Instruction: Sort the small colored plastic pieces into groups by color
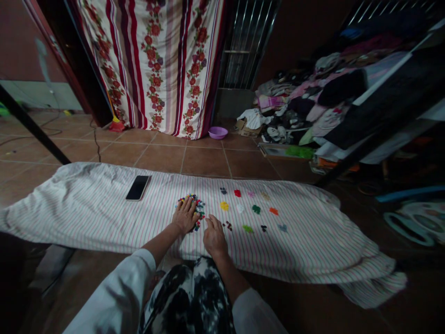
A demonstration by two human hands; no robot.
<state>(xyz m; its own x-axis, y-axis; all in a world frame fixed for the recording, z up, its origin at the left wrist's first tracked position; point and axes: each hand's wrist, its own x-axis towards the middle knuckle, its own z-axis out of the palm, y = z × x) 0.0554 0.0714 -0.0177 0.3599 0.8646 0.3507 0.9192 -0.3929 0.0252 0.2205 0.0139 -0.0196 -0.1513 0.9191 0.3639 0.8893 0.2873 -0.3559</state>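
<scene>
Striped cloth [295, 250] bearing a mixed heap of small coloured pieces [198, 226], left hand [186, 215] over the heap with fingers released and spread, right hand [214, 236] just beside, fingers partly curled, grip unclear, single-colour piles [256, 209] rightward, phone [137, 188] leftward.

Twelve small piles [256, 209] in three rows of four, one larger mixed pile [200, 204] and one phone [138, 188] lie on one striped cloth [295, 246]; beyond its far edge sits one purple basin [218, 133].
</scene>
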